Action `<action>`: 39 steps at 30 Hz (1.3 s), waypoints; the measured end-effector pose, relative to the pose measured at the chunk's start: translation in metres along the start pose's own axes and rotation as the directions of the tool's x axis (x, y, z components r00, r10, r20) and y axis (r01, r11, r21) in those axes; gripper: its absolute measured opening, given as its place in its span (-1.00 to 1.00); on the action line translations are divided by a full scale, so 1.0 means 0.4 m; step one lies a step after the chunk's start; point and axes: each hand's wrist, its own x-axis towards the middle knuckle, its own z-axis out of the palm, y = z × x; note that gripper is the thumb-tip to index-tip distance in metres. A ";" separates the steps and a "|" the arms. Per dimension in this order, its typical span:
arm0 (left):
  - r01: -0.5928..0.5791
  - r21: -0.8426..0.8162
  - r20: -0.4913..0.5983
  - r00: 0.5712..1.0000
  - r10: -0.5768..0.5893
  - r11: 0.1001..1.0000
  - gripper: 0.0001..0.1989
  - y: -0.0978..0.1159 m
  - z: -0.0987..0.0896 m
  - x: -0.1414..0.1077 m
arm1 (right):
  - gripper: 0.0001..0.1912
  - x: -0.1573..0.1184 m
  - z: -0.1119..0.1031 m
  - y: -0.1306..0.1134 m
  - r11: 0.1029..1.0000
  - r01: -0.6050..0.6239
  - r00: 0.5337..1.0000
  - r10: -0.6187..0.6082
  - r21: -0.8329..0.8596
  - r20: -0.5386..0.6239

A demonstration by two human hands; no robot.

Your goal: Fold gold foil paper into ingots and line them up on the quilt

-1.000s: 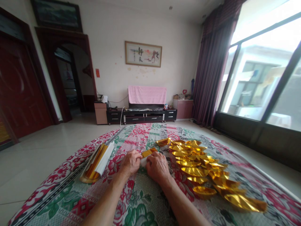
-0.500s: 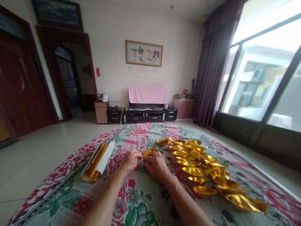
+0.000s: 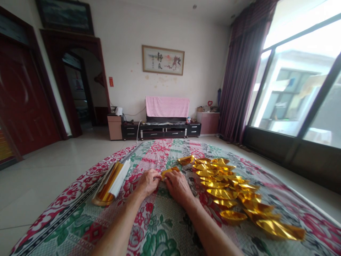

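Far left: curled gold-and-white sheets (image 3: 109,185) lying on the patterned cloth (image 3: 80,197), well apart from the work. Left hand (image 3: 148,182) nearly closed, fingertips pinching the near left end of the gold paper (image 3: 168,171). Paper sits between the hands. Right hand (image 3: 179,186) curled over its near side, fingers closed on it; exact fold hidden. Best handling, as judged: even pinch, edges lined up, crease pressed gently against the cloth; thin foil probably wrinkles. Right: gold boat shapes (image 3: 222,193) crowd close beside, limiting elbow-out movement.

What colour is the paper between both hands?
The paper is metallic gold, seen best in head view.
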 end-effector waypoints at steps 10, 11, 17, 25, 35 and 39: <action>-0.002 0.010 0.009 1.000 0.002 1.000 -0.76 -0.004 -0.002 0.001 | -0.79 -0.003 -0.001 -0.007 1.000 0.009 1.000 -0.009 -0.030 -0.012; 0.002 0.007 0.014 1.000 -0.002 1.000 -0.74 -0.006 -0.002 0.002 | -0.76 -0.002 0.001 -0.007 0.999 0.009 1.000 -0.010 -0.041 -0.015; 0.030 0.009 0.041 0.999 -0.030 1.000 -0.70 -0.006 -0.003 0.008 | -0.78 0.004 0.012 -0.005 0.997 -0.057 0.997 0.055 -0.048 -0.052; 0.064 0.022 0.035 0.997 -0.065 0.998 -0.72 0.002 -0.004 0.011 | -0.76 0.011 0.024 -0.004 0.991 -0.130 0.989 0.126 -0.041 -0.077; 0.081 -0.003 0.053 0.995 -0.081 0.997 -0.65 0.018 -0.016 0.006 | -0.79 0.015 0.025 -0.011 0.970 -0.231 0.971 0.225 -0.074 -0.083; 0.077 0.006 0.049 0.996 -0.077 0.997 -0.70 0.015 -0.013 0.007 | -0.79 0.015 0.027 -0.008 0.970 -0.230 0.970 0.223 -0.079 -0.097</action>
